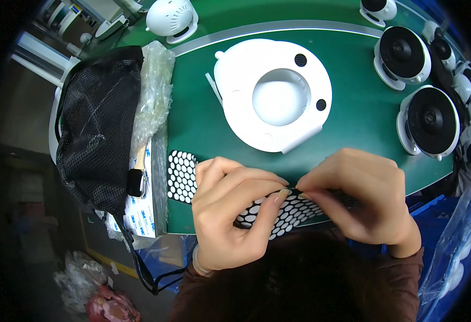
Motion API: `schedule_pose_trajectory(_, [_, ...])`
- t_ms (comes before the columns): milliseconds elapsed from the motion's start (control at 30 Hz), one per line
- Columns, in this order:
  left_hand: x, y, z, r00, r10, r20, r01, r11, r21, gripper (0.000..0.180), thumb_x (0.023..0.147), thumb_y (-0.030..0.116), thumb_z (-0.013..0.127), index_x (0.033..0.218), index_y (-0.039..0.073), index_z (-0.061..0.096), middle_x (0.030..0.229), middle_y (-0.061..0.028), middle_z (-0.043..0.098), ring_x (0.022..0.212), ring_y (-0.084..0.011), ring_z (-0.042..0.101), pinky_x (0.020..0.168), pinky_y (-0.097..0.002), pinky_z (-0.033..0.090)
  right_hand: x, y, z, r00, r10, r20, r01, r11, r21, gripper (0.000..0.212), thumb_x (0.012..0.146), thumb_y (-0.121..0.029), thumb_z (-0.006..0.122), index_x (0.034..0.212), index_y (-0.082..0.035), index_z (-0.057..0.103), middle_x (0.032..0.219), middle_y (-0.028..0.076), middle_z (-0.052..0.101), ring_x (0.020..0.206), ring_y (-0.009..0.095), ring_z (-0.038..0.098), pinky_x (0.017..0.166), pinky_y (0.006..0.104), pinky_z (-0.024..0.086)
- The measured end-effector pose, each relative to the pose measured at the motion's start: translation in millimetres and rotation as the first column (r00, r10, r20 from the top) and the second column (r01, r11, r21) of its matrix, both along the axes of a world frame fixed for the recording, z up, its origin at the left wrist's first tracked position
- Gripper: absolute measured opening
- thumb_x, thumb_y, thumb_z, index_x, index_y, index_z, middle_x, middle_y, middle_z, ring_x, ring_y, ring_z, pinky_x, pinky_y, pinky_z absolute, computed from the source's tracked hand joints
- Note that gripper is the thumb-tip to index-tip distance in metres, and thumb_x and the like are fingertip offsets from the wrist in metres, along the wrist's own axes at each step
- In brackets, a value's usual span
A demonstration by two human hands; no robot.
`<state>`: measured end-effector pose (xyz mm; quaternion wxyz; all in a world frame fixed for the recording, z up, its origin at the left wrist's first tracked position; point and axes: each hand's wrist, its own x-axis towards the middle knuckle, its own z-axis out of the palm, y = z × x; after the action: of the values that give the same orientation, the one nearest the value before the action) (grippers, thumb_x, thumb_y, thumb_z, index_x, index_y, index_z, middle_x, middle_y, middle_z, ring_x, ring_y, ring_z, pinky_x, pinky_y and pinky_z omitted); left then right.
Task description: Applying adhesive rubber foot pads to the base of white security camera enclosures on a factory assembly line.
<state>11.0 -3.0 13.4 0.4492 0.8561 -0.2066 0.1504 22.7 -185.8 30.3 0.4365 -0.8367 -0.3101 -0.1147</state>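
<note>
Dotted sheet (291, 213) is curving at the green table's (356, 126) near edge; I'm pinching its far edge with left hand (222, 217) and right hand (368, 193), thumbs against fingers, apparently keeping the bend steady.

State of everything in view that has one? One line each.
Left hand: pinching held dotted sheet
Right hand: pinching the same sheet
Held dotted sheet: bent
Other dotted sheet: flat on bench
White ring-shaped housing: lying down, opening up
Nearest black-faced device: standing on its base
White vented device: standing on its base
Black mesh bag: closure unclear
</note>
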Motion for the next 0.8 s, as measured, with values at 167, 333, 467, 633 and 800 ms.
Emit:
schedule_pose_trajectory(167, [1,-2,2,1.0,0.024,-0.001,-0.024,1.0,-0.008,0.011,0.061,0.0,0.066,0.07,0.006,0.064,0.073,-0.0009,0.063,0.067,-0.0176,0.05,0.071,-0.0277,0.032,-2,3,-3,0.977,-0.045,0.21,0.059,0.997,-0.059,0.016,0.061,0.002,0.069,0.076,-0.003,0.064,0.075,0.009,0.063,0.063,0.021,0.061,0.052,0.0254,0.047])
schedule_pose_trajectory(333, [2,-3,0,0.999,0.047,0.003,-0.046,0.998,-0.034,0.011,0.062,-0.001,0.065,0.071,0.006,0.064,0.072,-0.0008,0.063,0.066,-0.0171,0.05,0.07,-0.0273,0.032,-1,3,-6,0.946,-0.014,0.323,0.049,0.994,-0.098,0.025,0.056,-0.002,0.066,0.08,0.002,0.062,0.076,0.011,0.06,0.061,0.023,0.061,0.049,0.0283,0.049])
schedule_pose_trajectory(467, [2,-4,1,0.998,0.056,-0.007,-0.056,0.997,-0.06,0.01,0.063,-0.001,0.065,0.071,0.005,0.064,0.072,-0.0008,0.063,0.067,-0.0168,0.05,0.07,-0.0271,0.032,2,3,-13,0.892,0.002,0.451,0.047,0.994,-0.098,0.027,0.055,-0.002,0.065,0.081,0.003,0.062,0.078,0.013,0.061,0.062,0.024,0.061,0.052,0.0284,0.05])
schedule_pose_trajectory(633, [3,-3,0,0.999,0.042,-0.004,-0.042,0.996,-0.077,0.01,0.063,-0.001,0.065,0.071,0.005,0.064,0.072,-0.0012,0.063,0.066,-0.0168,0.05,0.069,-0.027,0.033,0,4,-10,0.915,-0.006,0.405,0.044,0.995,-0.086,0.026,0.057,-0.001,0.066,0.081,0.004,0.061,0.078,0.013,0.061,0.061,0.024,0.061,0.051,0.0288,0.05])
schedule_pose_trajectory(800, [3,-3,0,0.999,0.047,-0.006,-0.047,0.995,-0.089,0.011,0.063,-0.002,0.064,0.071,0.005,0.064,0.072,-0.0013,0.063,0.066,-0.0169,0.05,0.07,-0.0271,0.033,-2,8,0,0.983,-0.087,0.163,0.098,0.993,-0.064,0.016,0.064,0.003,0.068,0.078,-0.003,0.062,0.078,0.009,0.064,0.065,0.021,0.062,0.054,0.0265,0.048])
